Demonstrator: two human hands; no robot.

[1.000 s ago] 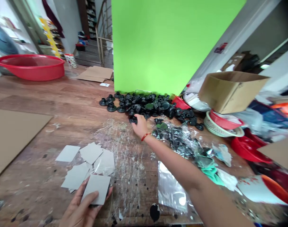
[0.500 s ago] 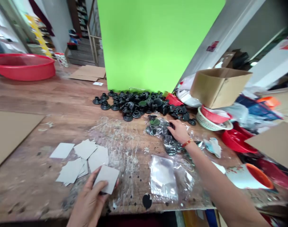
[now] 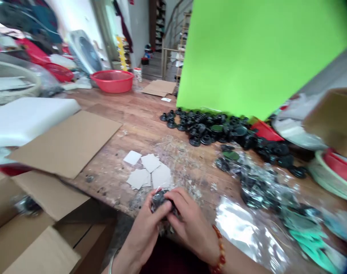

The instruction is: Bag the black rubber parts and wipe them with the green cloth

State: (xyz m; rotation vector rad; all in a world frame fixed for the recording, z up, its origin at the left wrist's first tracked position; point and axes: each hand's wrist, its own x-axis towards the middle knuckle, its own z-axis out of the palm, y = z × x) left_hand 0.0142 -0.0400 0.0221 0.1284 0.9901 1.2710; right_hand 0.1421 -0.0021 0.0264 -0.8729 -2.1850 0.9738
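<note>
A dark round plastic part wrapped in clear film point(image 3: 159, 198) is between my two hands, close to the table's front edge. My left hand point(image 3: 143, 228) closes around it from one side, its thumb lying on top. From the other side the fingers of my right hand point(image 3: 189, 224) press on it, partly hiding it. Just beyond my hands lie several loose white square cards point(image 3: 151, 163). Bagged dark parts point(image 3: 253, 186) are heaped to the right, and flat clear plastic bags point(image 3: 242, 232) lie in front of that heap.
Loose black round parts point(image 3: 206, 129) are piled before a green panel point(image 3: 247, 53). An open cardboard box point(image 3: 48, 247) stands below the table at left, near a cardboard sheet point(image 3: 70, 140). A red basin point(image 3: 113, 82) sits farther back; baskets point(image 3: 323, 179) stand at right.
The view has swung left, bringing the open box into sight. My right hand has left the bagged heap and joined my left. The card seen in my left hand is no longer visible there.
</note>
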